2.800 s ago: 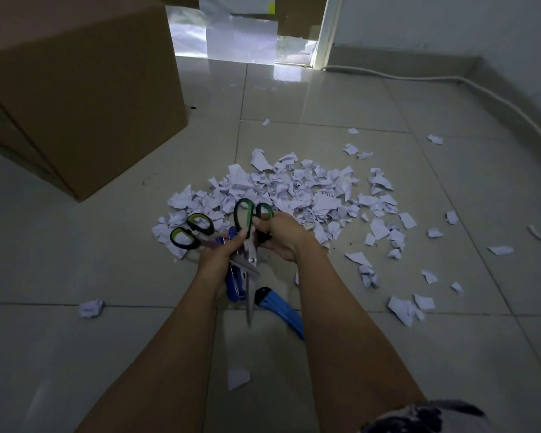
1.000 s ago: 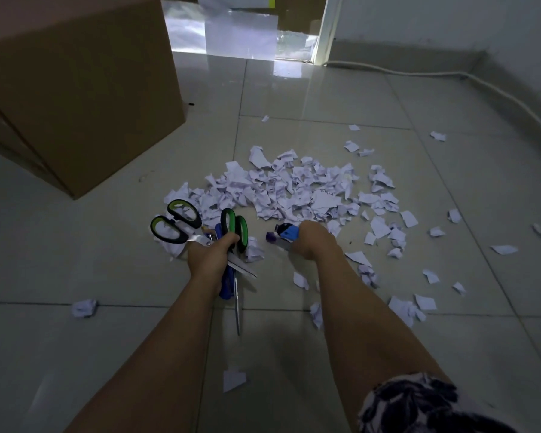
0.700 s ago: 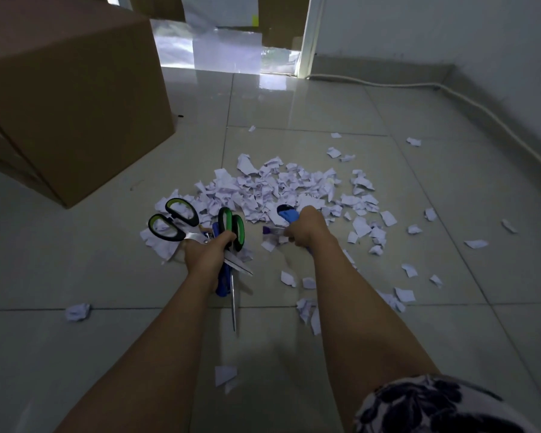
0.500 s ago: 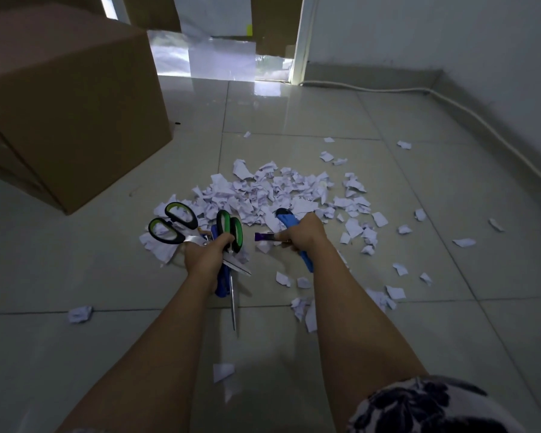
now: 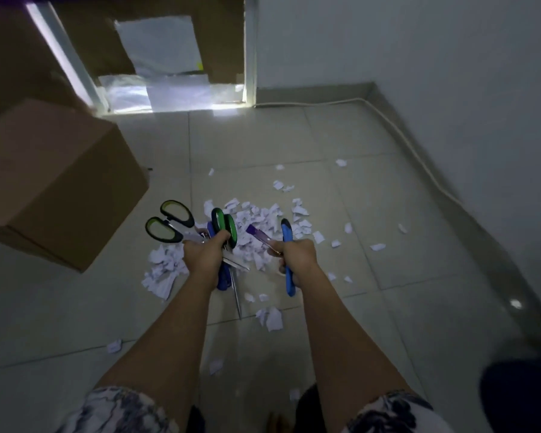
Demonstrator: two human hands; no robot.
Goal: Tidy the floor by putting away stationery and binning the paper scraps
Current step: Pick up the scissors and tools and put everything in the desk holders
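My left hand [image 5: 204, 258] grips a bundle: one pair of scissors with black and yellow-green handles [image 5: 169, 222], a second pair with green handles [image 5: 224, 223], and a blue tool [image 5: 221, 281] under them. Blades point down past my wrist. My right hand [image 5: 297, 256] grips a blue-handled cutter [image 5: 287, 229] and a purple-capped pen [image 5: 260, 237]. Both hands are raised above the floor. Below them a heap of white paper scraps [image 5: 263, 220] lies on the tiles, with loose scraps spread around it.
A large cardboard box [image 5: 53, 179] stands on the left. A white cable [image 5: 413, 145] runs along the wall base on the right. A doorway [image 5: 169, 67] with plastic sheeting is at the back. A dark round object [image 5: 519, 398] sits at the bottom right.
My right hand picked the blue cutter and the purple pen out of the scraps. Both hands rose from the floor with their loads, and the view lifted up and back.
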